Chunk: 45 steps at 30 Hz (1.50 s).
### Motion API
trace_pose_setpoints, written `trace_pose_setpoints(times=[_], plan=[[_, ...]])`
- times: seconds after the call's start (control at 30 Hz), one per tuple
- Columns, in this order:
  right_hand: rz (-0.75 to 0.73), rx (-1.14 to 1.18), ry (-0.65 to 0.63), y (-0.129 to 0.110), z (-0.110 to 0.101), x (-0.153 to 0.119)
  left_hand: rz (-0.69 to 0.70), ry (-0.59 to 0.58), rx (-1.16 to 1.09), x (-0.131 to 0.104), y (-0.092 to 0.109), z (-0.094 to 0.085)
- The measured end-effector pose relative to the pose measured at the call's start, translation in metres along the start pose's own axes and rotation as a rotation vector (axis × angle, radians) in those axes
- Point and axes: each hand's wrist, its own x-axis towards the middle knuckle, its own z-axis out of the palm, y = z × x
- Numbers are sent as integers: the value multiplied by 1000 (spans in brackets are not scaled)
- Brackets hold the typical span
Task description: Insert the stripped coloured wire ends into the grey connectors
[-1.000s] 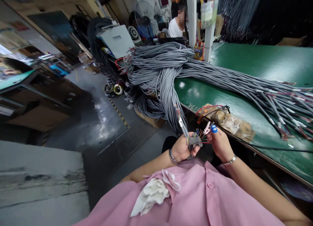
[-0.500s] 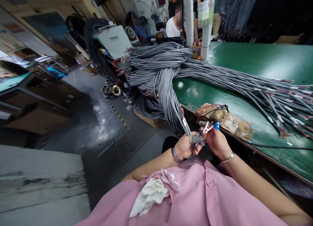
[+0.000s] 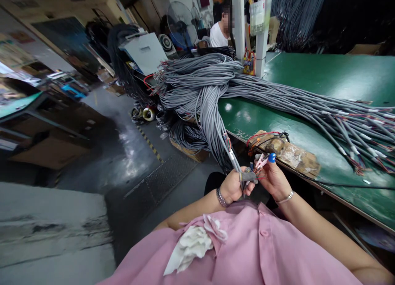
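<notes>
In the head view, my left hand [image 3: 232,186] is wrapped round the ends of several grey cables [image 3: 237,166]. Grey covers sit on its fingers. Thin coloured wires [image 3: 253,170] fan out of the cable ends between my two hands. My right hand [image 3: 277,183] is close beside it, its thumb, under a blue fingertip cover [image 3: 272,157], pressing on a small pink clip [image 3: 261,161]. The clip's tip reaches the wires; whether it grips one is too small to tell. The cables run up to a big grey cable bundle [image 3: 200,81] on the green table.
The green table [image 3: 308,128] carries more cables, their stripped ends on the right. A taped cardboard piece [image 3: 296,155] with red and black leads lies at its near edge. A white post [image 3: 261,42] rises behind the bundle. Farther back sits another person [image 3: 218,33].
My right hand has shifted slightly left and tilted the pink clip, whose arms look closer together now. My left hand stays on the cables.
</notes>
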Motion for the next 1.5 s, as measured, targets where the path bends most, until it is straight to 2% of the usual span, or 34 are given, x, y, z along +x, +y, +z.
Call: trace_pose_setpoints(times=[0.23, 0.4, 0.6, 0.87, 1.03, 1.1, 1.23, 1.3, 1.4, 1.5], plan=[[-46, -14, 28, 0, 4, 0, -11, 3, 62, 0, 1, 2], [21, -29, -38, -2, 4, -5, 84, 40, 82, -7, -2, 5], [85, 57, -99, -3, -2, -11, 116, 34, 139, -21, -9, 5], [-21, -71, -66, -6, -4, -16, 163, 84, 90, -20, -10, 5], [-218, -310, 32, -3, -10, -18, 224, 118, 113, -17, -9, 7], [-175, -340, -3, -4, -13, -18, 247, 146, 144, -16, -10, 7], [107, -299, -176, -14, -17, -21, 252, 197, 260, -16, -11, 5], [172, -399, -227, -19, -17, -24, 254, 211, 332, -18, -11, 3], [117, -623, -221, -21, -12, -30, 257, 195, 403, -21, -13, 2], [48, -693, -200, -18, -5, -33, 256, 184, 419, -22, -16, 0]])
